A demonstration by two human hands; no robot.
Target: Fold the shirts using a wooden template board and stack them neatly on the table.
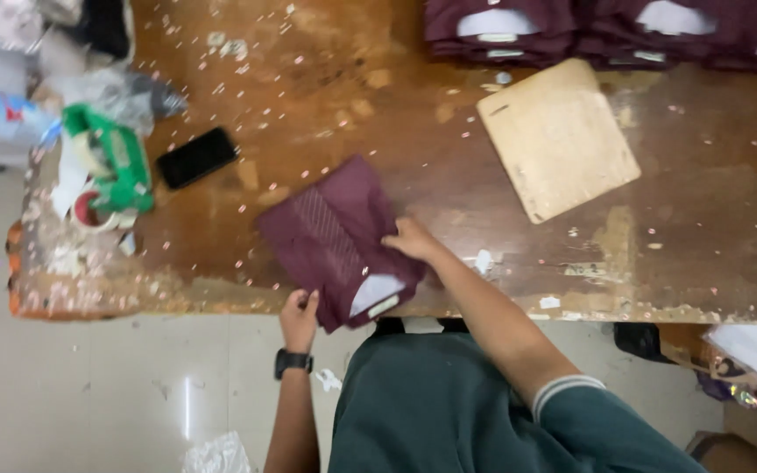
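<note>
A folded maroon shirt (330,235) with a white collar insert lies at the near edge of the worn wooden table (326,79). My left hand (299,317) grips the shirt's near corner at the table edge; a black watch sits on that wrist. My right hand (411,239) presses flat on the right side of the shirt, fingers spread over the fabric.
A pale folding board (557,138) lies on the table to the right. Folded maroon shirts (606,31) are stacked along the far edge. A black phone (196,157), a green tape dispenser (114,162) and plastic bags sit at the left. Paper scraps speckle the tabletop.
</note>
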